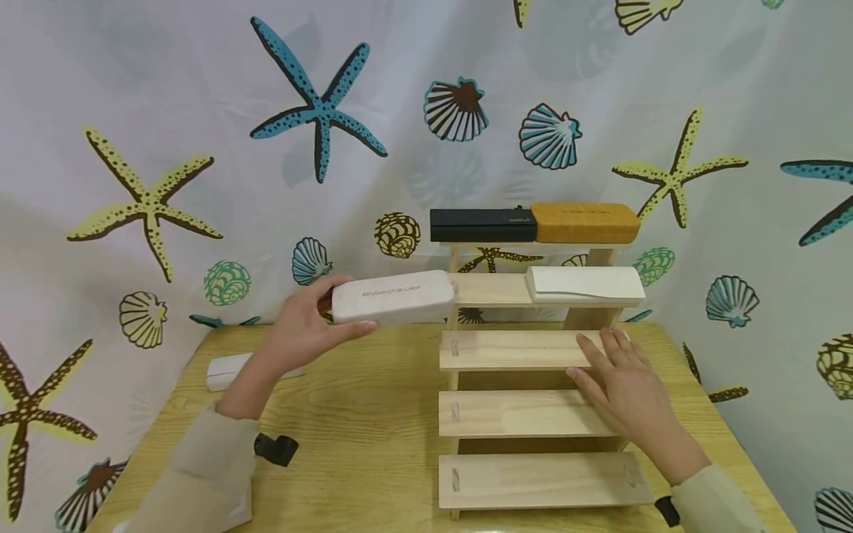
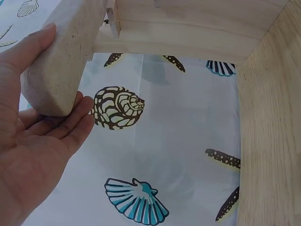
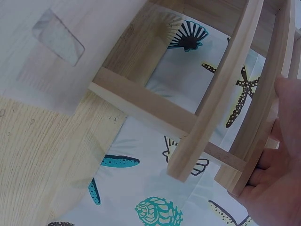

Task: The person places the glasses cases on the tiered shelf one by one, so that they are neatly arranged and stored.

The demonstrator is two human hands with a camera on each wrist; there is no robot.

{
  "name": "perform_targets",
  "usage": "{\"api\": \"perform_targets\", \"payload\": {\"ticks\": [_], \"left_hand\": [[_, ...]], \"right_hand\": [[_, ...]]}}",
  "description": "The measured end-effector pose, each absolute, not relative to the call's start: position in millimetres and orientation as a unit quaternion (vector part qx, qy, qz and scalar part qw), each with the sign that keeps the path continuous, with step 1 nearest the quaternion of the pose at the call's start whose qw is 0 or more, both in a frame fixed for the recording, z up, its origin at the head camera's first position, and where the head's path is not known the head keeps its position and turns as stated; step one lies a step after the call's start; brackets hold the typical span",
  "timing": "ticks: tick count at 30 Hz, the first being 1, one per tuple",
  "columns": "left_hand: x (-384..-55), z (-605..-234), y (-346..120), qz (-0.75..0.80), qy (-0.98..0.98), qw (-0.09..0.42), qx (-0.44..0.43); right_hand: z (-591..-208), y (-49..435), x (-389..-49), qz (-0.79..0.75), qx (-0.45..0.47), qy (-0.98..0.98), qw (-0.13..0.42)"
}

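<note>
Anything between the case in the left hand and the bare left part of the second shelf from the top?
Nothing visible. In the head view, the left hand holds the pale case, its far end at the left edge of that shelf; the white case sits on the right part.

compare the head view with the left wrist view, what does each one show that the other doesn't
Only the head view: the dark case and orange case on top of the rack, the white case one tier lower, and the right hand touching the rack.

Only the left wrist view: a close look at the held case's blunt end against the fingers.

Both: the left hand gripping the pale case, part of the rack, and the shell-and-starfish cloth.
</note>
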State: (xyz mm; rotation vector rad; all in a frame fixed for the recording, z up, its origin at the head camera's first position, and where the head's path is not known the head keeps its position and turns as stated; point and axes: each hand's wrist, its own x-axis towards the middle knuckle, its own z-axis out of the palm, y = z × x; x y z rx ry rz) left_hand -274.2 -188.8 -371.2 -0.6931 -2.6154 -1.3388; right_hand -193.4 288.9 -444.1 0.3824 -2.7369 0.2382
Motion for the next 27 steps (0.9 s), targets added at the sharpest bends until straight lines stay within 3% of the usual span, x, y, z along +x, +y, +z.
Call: {"api": "perform_targets", "payload": {"ticks": [13,27], "left_hand": [[-291.6,-368.1,-159.0,-0.450,-0.853,0.056,-0.257],[-309.0,-357.5,-120.6,-0.474,-0.842,0.002,-0.258]], "right_hand": [[-447.0,289.3,-194.0,0.087,0.141,-0.967,0.194],[-444.3,288.0,-192.9,0.086,0.137,-0.969,0.184]]}}
